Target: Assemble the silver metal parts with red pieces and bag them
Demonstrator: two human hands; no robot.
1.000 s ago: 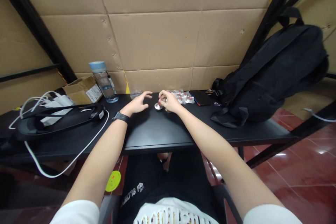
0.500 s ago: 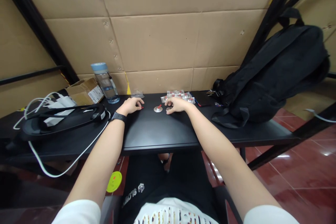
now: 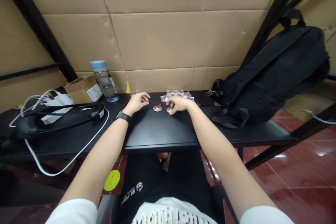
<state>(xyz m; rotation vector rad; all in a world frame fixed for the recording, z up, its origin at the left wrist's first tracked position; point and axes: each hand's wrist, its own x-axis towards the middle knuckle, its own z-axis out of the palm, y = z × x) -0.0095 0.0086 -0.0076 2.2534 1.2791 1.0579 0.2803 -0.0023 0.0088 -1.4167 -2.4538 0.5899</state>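
My left hand (image 3: 137, 102) pinches a small red piece (image 3: 148, 101) in curled fingertips, near the table's (image 3: 157, 131) back edge. My right hand (image 3: 179, 104) lies loose and flat, fingertips pressing one silver disc (image 3: 169, 110) and gripping nothing. The red-tabbed disc (image 3: 157, 108) sits between my hands. I judge I'm fitting pieces to discs, so the next move calls for fine aim.

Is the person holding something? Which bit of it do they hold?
The left hand pinches a tiny red piece at its fingertips; which part is too small to tell. The right hand holds nothing; its fingers rest on a silver disc.
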